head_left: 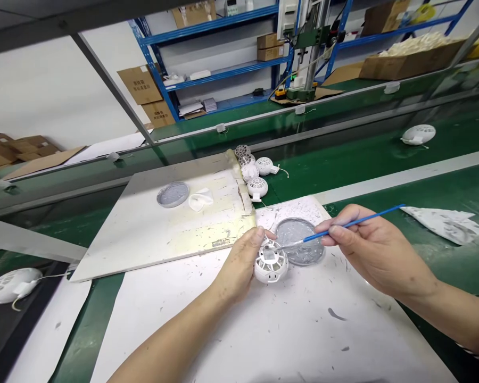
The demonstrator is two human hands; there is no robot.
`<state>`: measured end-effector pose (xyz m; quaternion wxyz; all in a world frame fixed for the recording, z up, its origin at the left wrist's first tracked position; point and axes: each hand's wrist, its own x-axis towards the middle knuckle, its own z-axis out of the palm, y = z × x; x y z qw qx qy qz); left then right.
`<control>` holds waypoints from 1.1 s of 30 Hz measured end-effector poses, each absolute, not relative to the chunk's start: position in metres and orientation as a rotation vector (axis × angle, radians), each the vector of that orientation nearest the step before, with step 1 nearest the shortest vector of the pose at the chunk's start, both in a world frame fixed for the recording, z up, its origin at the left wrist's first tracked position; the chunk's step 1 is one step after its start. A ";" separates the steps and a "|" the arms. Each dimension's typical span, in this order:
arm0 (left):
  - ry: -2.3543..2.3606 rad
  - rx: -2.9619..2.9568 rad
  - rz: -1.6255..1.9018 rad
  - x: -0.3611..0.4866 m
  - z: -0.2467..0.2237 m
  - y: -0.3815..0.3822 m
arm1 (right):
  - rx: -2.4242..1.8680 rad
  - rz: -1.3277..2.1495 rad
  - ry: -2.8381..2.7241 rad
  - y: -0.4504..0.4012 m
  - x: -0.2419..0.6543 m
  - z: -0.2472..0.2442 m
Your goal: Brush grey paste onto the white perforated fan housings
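Perforated white plastic housing [270, 264] is gripped over a white sheet [303, 340] by the left hand [239, 263], with the fingers clamped around it. A blue-handled fine brush [353, 229] is pinched by the fingers of the right hand [371, 244], its tip brought to the top of the housing. Grey paste [297, 234] in a round dish [323, 247] lies just beside the housing. Paste could be smeared across the vents if the brush slips, and the dish could be knocked if the housing is swung right. Movement leftward is limited by the nearby edge of a paint-flecked board [143, 250]; open sheet lies below and rightward.
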<state>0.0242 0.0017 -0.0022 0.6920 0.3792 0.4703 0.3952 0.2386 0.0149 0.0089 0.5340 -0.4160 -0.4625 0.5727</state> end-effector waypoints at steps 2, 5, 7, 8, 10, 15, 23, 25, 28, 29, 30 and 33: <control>1.026 0.900 0.893 0.025 -0.003 0.000 | -0.960 1.272 -1.259 0.011 0.236 0.008; 1.017 0.942 0.893 0.024 -0.004 -0.001 | -0.871 1.035 -1.504 0.006 0.237 0.008; 1.021 0.972 0.899 0.024 -0.004 -0.001 | -0.699 0.840 -1.756 0.003 0.241 0.011; 1.025 0.990 0.900 0.023 -0.005 -0.001 | -0.596 0.745 -1.898 0.003 0.244 0.013; 1.032 1.026 0.900 0.022 -0.005 -0.001 | -0.432 0.590 -2.139 0.002 0.251 0.019; 1.027 1.065 0.897 0.020 -0.005 -0.001 | -0.461 0.599 -2.162 0.002 0.256 0.029; 0.965 1.010 0.786 0.019 0.001 -0.002 | -0.725 0.865 -1.512 0.001 0.253 0.029; 0.934 1.010 0.706 0.020 0.004 -0.004 | -0.655 0.685 -1.663 0.003 0.253 0.032; 0.855 1.051 0.556 0.021 0.007 -0.009 | -0.581 0.472 -2.057 0.005 0.246 0.035; 0.816 1.075 0.519 0.021 0.007 -0.010 | -0.584 0.494 -2.177 0.005 0.242 0.036; 0.773 1.099 0.496 0.022 0.008 -0.012 | -0.576 0.541 -2.276 0.005 0.238 0.036; 0.692 1.126 0.468 0.023 0.007 -0.016 | -0.479 0.575 -2.442 0.006 0.229 0.036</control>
